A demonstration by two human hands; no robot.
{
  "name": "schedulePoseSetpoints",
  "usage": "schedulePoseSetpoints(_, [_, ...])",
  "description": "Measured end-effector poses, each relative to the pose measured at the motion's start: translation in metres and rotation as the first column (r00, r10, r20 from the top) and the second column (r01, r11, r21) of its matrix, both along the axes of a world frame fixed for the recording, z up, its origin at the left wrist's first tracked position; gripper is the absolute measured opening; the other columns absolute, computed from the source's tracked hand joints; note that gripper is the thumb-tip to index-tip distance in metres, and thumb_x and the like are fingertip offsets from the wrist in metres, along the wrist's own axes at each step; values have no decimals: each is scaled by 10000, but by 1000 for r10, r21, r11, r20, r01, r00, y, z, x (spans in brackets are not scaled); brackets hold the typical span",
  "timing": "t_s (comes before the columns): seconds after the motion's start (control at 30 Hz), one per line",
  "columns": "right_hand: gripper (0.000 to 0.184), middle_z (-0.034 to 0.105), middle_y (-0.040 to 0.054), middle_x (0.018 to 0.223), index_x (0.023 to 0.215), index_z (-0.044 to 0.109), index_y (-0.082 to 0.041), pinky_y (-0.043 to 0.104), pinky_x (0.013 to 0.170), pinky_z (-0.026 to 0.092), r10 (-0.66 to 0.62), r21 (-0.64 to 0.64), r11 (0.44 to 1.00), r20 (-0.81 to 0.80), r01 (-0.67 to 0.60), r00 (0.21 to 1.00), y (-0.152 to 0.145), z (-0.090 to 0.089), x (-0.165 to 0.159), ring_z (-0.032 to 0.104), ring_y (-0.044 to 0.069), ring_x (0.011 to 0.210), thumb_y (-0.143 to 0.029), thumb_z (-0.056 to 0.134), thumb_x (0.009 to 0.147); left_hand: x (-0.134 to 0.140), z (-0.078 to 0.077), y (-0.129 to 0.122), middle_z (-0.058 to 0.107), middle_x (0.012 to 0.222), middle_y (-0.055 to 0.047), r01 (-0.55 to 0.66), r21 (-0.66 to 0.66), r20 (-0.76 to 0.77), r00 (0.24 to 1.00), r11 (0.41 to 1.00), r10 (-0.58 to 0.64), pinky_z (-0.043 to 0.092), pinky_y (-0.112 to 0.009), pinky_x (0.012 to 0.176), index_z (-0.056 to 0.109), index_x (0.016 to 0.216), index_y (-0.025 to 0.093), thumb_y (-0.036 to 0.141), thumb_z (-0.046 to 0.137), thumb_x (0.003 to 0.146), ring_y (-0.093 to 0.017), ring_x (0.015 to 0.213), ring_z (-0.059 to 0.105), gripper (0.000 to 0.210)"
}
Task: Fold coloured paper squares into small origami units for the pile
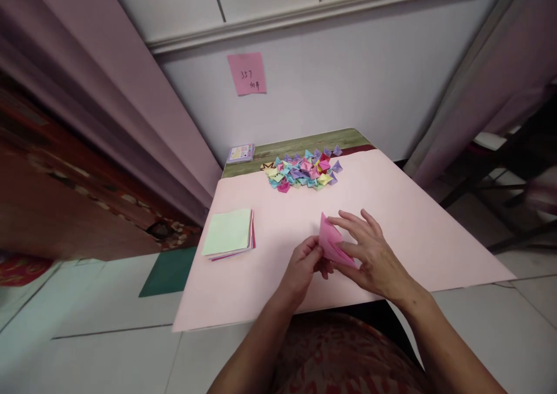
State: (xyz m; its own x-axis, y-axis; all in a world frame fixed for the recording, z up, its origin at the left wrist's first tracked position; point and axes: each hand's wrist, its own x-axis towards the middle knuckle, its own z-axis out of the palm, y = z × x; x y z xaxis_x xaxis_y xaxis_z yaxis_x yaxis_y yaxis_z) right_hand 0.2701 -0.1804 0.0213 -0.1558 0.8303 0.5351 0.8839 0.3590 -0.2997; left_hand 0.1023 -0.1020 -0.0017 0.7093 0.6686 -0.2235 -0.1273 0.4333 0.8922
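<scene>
A pink sheet of origami paper [331,240], folded to a triangle-like shape, is held up above the near part of the pink-covered table [282,289]. My left hand [308,260] pinches its lower left edge between thumb and fingers. On the other side, my right hand [363,246] has its fingers spread along the paper, with the thumb under the lower right corner and fingertips against the fold. Part of the left fingers is hidden behind the paper.
A stack of square coloured papers [228,231], pale green on top, lies at the left. Folded paper pieces [304,170] form a pile farther back. Behind them are a small pack [241,153] and a wall with a pink note [247,73].
</scene>
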Motion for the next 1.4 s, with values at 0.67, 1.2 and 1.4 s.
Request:
schedulePoseSetpoints(0.67, [343, 580, 26, 1369, 1073, 724, -356, 673, 1134, 148, -59, -32, 998, -64, 57, 996, -2, 6, -8, 425, 339, 1365, -194, 685, 773, -4, 4, -11, 659, 727, -42, 66, 359, -114, 993, 931, -26, 509, -273, 623, 677, 1031, 152, 381, 631, 877, -143, 619, 611, 280])
schedulePoseSetpoints(1.2, [383, 668, 16, 689, 787, 707, -162, 240, 526, 445, -376, -420, 905, -863, -65, 339, 10, -25, -15, 558, 133, 584, -536, 766, 728, 7, 3, -14, 741, 804, -133, -90, 32, -63, 994, 995, 92, 574, -314, 626, 741, 893, 82, 493, 770, 732, -188, 642, 684, 442])
schedulePoseSetpoints(1.4, [398, 705, 44, 813, 953, 711, -176, 278, 620, 520, -358, -405, 912, -865, -69, 352, 9, -29, -12, 630, 167, 691, -506, 769, 738, 8, 0, -7, 713, 715, -71, -258, 20, -74, 963, 966, 258, 563, -301, 591, 739, 859, 97, 434, 814, 685, -159, 602, 646, 386])
